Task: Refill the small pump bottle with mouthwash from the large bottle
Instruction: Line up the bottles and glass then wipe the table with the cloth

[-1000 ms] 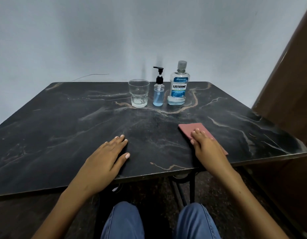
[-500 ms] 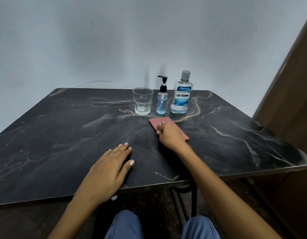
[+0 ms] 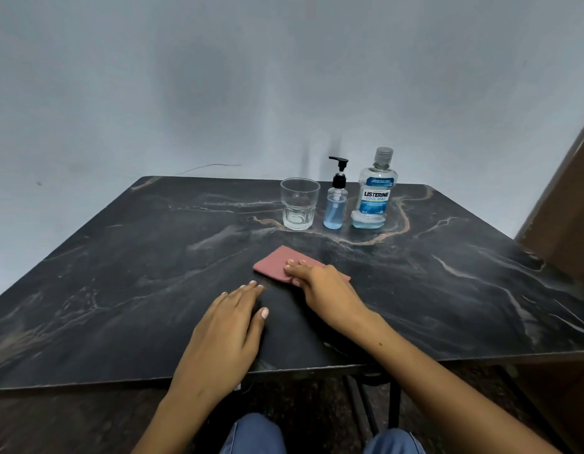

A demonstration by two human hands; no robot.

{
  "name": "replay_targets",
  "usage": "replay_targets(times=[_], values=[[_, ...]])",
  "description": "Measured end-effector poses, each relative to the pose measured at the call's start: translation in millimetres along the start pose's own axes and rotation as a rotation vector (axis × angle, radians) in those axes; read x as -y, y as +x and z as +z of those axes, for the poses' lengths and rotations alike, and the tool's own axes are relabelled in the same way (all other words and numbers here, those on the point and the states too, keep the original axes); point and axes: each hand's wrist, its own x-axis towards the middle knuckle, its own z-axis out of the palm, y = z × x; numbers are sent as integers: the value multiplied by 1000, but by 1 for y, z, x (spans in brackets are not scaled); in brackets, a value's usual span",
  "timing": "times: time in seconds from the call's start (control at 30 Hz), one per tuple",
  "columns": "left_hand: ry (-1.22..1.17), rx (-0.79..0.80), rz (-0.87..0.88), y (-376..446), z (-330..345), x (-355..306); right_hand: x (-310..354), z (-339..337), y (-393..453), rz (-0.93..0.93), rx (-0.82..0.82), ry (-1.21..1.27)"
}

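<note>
A person is sitting at a dark marble-patterned table (image 3: 120, 290), looking down at both bare hands. The right hand (image 3: 320, 286) is lying flat on a pink cloth (image 3: 274, 262), fingers extended and pressing it to the surface rather than gripping it. Over the last second this hand has been sliding the cloth leftward, from the right part of the table toward the middle, so it is now sitting near the centre, in front of the bottles. The left hand (image 3: 228, 326) is resting palm down on the table nearer the front edge, fingers relaxed and spread, holding nothing, in much the same place as before. At the far side of the table, three things are standing upright in a row, well apart from both hands: an empty glass (image 3: 298, 204) on the left, the small pump bottle (image 3: 335, 204) in the middle with blue liquid in its lower part, and the large mouthwash bottle (image 3: 374, 194) on the right with its cap on. Both bottles are standing closed and untouched, so refilling is not yet under way; the cloth is probably being readied for spills.
</note>
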Motion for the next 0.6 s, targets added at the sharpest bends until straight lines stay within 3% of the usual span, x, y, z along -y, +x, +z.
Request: replay_targets(times=[0.23,0.43,0.6], values=[[-27,-48,-78,1,-2,-3,18,-2,20,-43,111,58],[-40,-42,-79,0,-5,-5,26,-13,-20,-242,251,147],[-59,-29,-56,-4,-8,-7,14,-36,-59,-302,346,247]])
